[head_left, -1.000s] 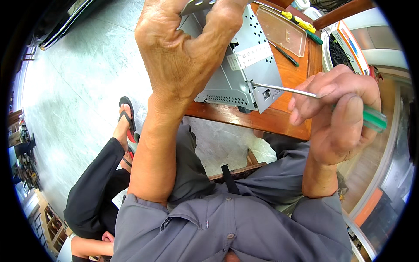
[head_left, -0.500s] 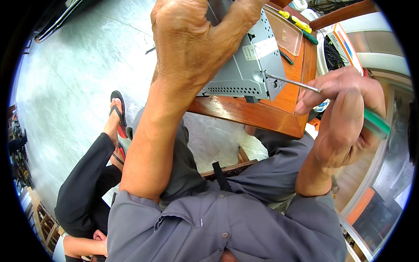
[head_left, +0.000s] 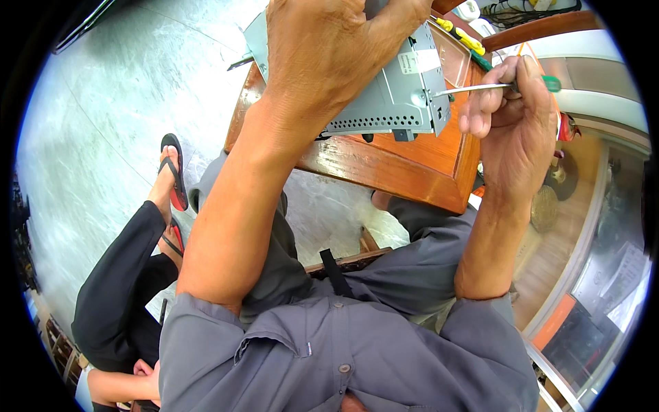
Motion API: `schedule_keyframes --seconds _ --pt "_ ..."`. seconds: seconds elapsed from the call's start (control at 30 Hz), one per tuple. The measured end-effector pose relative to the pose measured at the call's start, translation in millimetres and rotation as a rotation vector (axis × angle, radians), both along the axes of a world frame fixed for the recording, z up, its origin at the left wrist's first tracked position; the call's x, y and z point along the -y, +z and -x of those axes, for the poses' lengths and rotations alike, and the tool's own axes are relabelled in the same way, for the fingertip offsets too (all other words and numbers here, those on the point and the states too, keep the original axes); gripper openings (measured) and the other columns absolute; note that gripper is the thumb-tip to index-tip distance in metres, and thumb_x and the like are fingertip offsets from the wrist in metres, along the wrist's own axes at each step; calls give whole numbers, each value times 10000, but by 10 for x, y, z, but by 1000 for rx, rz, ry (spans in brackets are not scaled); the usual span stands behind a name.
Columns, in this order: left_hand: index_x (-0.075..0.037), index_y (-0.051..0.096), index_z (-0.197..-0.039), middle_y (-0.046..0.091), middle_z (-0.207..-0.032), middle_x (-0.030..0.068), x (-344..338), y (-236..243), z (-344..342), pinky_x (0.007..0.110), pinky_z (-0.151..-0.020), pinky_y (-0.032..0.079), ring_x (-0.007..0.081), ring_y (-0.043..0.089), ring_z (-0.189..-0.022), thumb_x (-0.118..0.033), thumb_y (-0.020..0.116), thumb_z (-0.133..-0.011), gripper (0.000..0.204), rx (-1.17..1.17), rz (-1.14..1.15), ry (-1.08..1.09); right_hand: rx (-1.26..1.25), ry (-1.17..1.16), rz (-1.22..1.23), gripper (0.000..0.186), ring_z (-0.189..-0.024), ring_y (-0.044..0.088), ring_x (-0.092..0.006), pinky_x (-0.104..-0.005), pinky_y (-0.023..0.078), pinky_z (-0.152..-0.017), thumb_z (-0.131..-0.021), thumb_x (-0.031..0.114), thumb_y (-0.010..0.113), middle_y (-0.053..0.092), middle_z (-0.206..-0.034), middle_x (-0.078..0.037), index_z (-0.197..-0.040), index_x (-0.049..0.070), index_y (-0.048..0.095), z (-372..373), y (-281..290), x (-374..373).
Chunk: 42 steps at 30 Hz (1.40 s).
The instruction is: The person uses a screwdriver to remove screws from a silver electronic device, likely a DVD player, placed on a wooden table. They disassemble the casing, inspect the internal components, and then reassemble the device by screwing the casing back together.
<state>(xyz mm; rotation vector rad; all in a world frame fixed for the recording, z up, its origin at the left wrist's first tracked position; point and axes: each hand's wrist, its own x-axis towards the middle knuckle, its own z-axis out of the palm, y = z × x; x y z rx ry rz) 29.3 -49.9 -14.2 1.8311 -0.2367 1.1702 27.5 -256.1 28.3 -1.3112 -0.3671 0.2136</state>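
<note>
Metal case [head_left: 377, 99], grey, is at the near edge of the wooden table [head_left: 439, 180], its right end short of the near right corner. Row of round holes along its lower side; small dark parts project underneath. White label [head_left: 420, 60] on the face toward the right. Cannot tell whether the table bears the full weight.

Hands apart. Left hand [head_left: 326, 48] lies across the upper part of the case, thumb stretched to the right; fingertips out of sight, so cannot tell how firmly it is clamped. Flat grey metal panel [head_left: 257, 42] shows left of this hand, jutting past the table's left edge; join to the case hidden.

Right hand [head_left: 511, 110] is closed on a screwdriver [head_left: 473, 88], thumb and forefinger pinching it near the green handle; remaining fingers loosely curled. Shaft runs roughly level, tip meeting the right end of the case.

Along the table's right edge, beyond the case: clear plastic tray [head_left: 454, 56], yellow-handled tool [head_left: 468, 38] and green-handled tool [head_left: 480, 60], these two nearly in line.

Off the table's left edge, on the pale floor [head_left: 103, 127]: another person's leg in black trousers [head_left: 113, 288], foot in a black sandal [head_left: 180, 182].
</note>
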Motion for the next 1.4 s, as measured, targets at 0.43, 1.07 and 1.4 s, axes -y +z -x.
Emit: schedule_keyframes --seconds 0.43,1.07,1.4 --pt "3 711 -934 631 -930 189 -35 5 -8 422 -749 503 341 629 -854 -171 768 -896 187 -60 36 66 -296 88 -166 305 -522 606 -140 -270 476 -448 -1088 311 528 722 -782 -92 -1008 43 651 -139 -201 18" --pt "11 720 -920 615 -831 179 -77 -53 -97 459 -772 465 363 585 -851 -232 691 -959 248 -55 -101 117 591 -311 351 300 -578 637 -170 -275 508 -535 -1060 200 563 718 -789 -196 -1019 -84 648 196 96 -86" --pt "-13 718 -919 618 -833 187 -84 -55 -81 464 -772 465 368 579 -844 -220 704 -949 209 -78 -124 168 997 -269 431 115 -701 666 -218 -302 537 -647 -917 7 730 728 -862 -130 -972 -92 706 278 -54 -108"
